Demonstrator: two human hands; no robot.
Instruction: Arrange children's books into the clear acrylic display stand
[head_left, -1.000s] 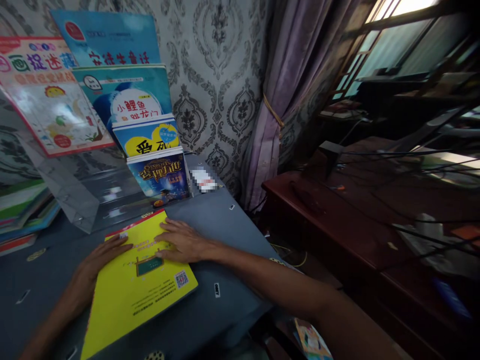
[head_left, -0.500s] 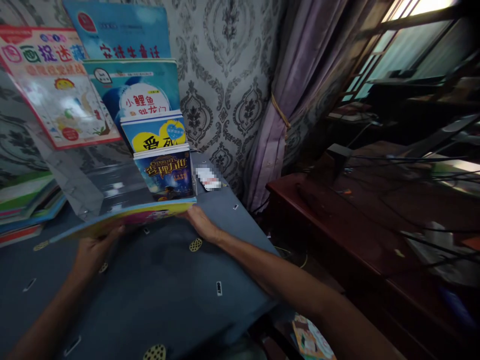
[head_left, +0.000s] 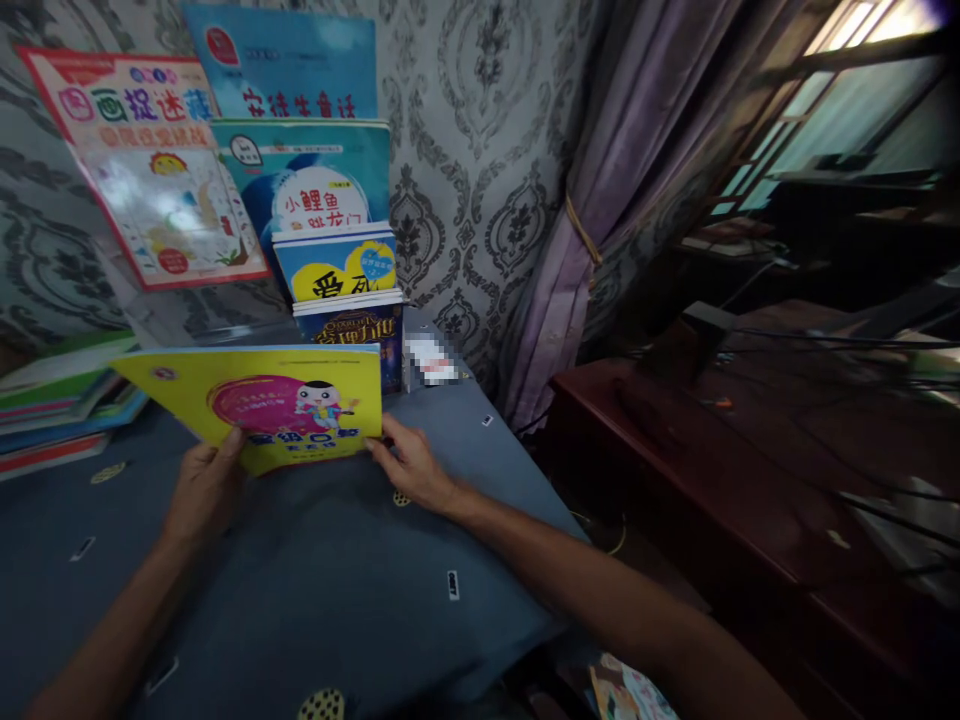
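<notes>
Your left hand point(head_left: 204, 487) and right hand point(head_left: 411, 467) each grasp a lower corner of the yellow children's book point(head_left: 277, 403), holding it tilted, cover towards you, above the blue tablecloth point(head_left: 352, 590) and just before the tiered rack of displayed books point(head_left: 330, 230).

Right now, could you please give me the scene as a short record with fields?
left hand: grips the lower left edge of the yellow book
right hand: holds the book's lower right corner
yellow book: raised off the blue tablecloth, front cover facing the camera, cartoon figure on it
behind it: clear display stand with tiered children's books, against patterned wallpaper
left side: stack of books lying flat
right side: purple curtain, dark wooden furniture
</notes>
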